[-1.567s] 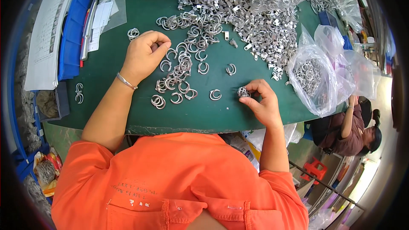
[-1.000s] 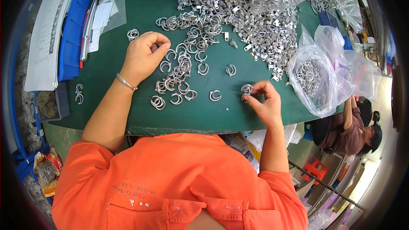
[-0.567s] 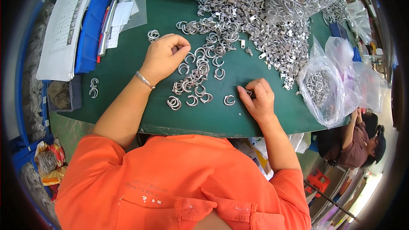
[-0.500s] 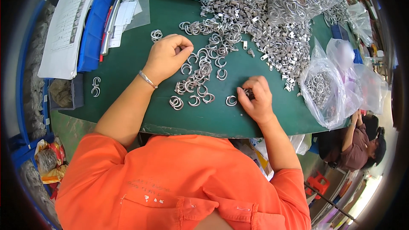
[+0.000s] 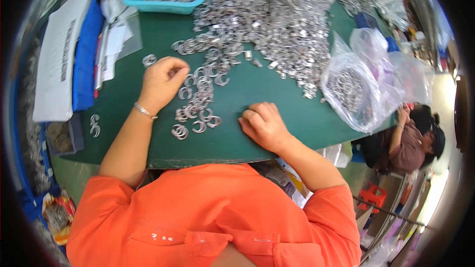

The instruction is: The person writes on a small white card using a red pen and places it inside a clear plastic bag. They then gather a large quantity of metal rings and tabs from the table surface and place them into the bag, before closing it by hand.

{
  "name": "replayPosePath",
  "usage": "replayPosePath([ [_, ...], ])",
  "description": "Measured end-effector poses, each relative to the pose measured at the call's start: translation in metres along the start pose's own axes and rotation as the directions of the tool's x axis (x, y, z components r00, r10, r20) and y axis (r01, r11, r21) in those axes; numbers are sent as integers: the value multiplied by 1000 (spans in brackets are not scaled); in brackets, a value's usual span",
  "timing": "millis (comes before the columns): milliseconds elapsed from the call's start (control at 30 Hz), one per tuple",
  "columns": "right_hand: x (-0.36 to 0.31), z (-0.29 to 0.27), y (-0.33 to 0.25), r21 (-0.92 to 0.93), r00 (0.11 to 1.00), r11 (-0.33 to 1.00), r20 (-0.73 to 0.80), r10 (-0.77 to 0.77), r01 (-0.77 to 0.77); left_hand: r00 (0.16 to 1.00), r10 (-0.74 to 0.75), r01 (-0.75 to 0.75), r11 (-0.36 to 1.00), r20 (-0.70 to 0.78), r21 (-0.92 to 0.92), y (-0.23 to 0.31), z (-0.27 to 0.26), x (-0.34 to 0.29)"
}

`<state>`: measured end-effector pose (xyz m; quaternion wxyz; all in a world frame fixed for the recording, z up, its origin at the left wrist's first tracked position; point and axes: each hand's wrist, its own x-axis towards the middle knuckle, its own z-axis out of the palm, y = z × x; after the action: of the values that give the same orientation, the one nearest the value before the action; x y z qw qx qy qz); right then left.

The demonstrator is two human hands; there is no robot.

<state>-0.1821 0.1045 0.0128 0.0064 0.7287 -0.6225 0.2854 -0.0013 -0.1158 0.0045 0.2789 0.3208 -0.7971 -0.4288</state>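
Observation:
My left hand [image 5: 163,83] is closed above the green table, its fingers curled and thumb against them. Whatever it holds, if anything, is hidden. Just beyond it lies a small stack of metal rings [image 5: 149,60]. To its right, open C-shaped metal rings [image 5: 198,99] trail down the table in loose clusters. My right hand [image 5: 264,126] is closed, back upward, low over the table to the right of those rings. Its fingers cover anything inside. Behind the rings spreads a heap of small metal clips [image 5: 292,59], with a few loose pieces at its near edge.
A turquoise basket [image 5: 166,7] of metal parts stands at the back. A clear bag [image 5: 346,94] of rings is at the right. On the left are papers [image 5: 59,59], a blue tray [image 5: 86,64] and a grey bin [image 5: 76,131]. A co-worker [image 5: 408,143] sits far right.
The whole view has shifted, so the table appears further left. The single ring beside my right hand no longer shows, and that hand's fingers have curled down over the table. My left hand stays closed.

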Motion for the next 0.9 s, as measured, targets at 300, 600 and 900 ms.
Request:
replayPosePath([
  [300, -31, -111, 94, -456, 769, 753, -631, 102, -474, 1000, -1, 1, 1000, -3, -9, -3, -1, 1],
  [600, -45, -89, 76, -252, 768, 733, -336, 546, -631, 1000, -21, 21, 1000, 3, -9, -2, 3, 0],
  [900, -46, -69, 68, -73, 726, 749, -326, 606, -658, 999, -28, 28, 1000, 23, -5, -1, 0, 2],
])
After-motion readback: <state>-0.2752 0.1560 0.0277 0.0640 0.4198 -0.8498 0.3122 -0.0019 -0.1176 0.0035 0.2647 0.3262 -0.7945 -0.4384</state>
